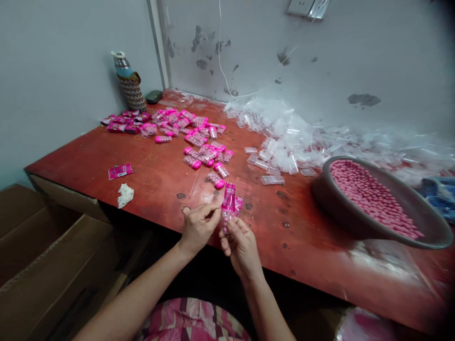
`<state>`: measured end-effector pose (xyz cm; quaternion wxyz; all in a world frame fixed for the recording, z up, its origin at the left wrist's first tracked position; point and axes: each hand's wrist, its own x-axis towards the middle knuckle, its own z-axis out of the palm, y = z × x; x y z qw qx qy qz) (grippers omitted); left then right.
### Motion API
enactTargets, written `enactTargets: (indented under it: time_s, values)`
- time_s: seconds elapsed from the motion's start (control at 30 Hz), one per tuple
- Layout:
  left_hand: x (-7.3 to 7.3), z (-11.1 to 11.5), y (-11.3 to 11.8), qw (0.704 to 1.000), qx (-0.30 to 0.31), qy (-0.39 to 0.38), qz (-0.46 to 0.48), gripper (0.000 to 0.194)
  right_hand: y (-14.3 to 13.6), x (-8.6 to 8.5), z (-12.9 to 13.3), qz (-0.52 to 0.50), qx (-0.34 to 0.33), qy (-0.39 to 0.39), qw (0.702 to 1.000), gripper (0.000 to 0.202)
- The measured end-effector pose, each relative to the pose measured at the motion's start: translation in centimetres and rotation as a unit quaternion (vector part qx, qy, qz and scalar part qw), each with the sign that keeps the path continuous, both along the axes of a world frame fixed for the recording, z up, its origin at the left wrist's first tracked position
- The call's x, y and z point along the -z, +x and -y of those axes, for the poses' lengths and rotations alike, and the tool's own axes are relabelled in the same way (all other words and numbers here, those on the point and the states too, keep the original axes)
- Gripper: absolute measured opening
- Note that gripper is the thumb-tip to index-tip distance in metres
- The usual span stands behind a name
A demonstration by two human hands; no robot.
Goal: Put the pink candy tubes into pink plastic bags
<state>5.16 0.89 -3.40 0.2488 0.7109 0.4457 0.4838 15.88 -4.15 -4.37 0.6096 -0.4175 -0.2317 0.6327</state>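
Note:
Near the table's front edge, my right hand (242, 245) grips a small clear container (226, 222) with pink balls in it, held upright. A shiny pink printed wrapper (229, 196) stands at the container's upper end; whether it goes around it I cannot tell. My left hand (199, 226) is closed in a pinch at the wrapper's lower left edge. Just behind, another pink wrapper (238, 204) is partly hidden. Filled containers with pink caps (208, 154) lie in a loose heap beyond my hands, the nearest one (215, 180) close to the wrapper.
A dark tilted basin (320, 199) of pink balls (373, 196) stands right. Behind it spread clear empty containers (280, 135). At left lie a flat pink wrapper (120, 171), a white scrap (125, 195) and wrapped packs (122, 124). A bottle (131, 87) stands far left; cardboard boxes (60, 265) sit below.

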Motion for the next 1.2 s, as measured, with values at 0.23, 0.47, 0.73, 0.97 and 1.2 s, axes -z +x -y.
enactTargets:
  time_s: [0.23,0.47,0.73,0.97,1.2]
  values:
    - [-0.3,0.0,0.0,0.998,-0.016,0.005,-0.067,0.015,-1.1,0.4,0.4,-0.011,0.046,0.002,0.999,0.016]
    - [1.4,2.4,0.2,0.999,0.038,0.012,-0.017,0.015,-1.0,1.0,-0.9,-0.033,0.125,0.021,0.991,0.014]
    - [1.3,1.6,0.0,0.948,0.098,-0.240,0.187,0.027,-0.2,0.4,-0.9,-0.003,0.098,0.026,0.995,0.014]
    - [1.1,0.1,0.2,0.985,0.045,-0.132,0.099,0.023,-0.3,0.5,-0.3,-0.003,0.068,-0.015,0.998,0.019]
    - [0.7,-0.6,0.4,0.998,0.008,0.044,-0.041,0.017,-0.5,0.7,-0.2,0.003,0.065,-0.016,0.998,0.019]
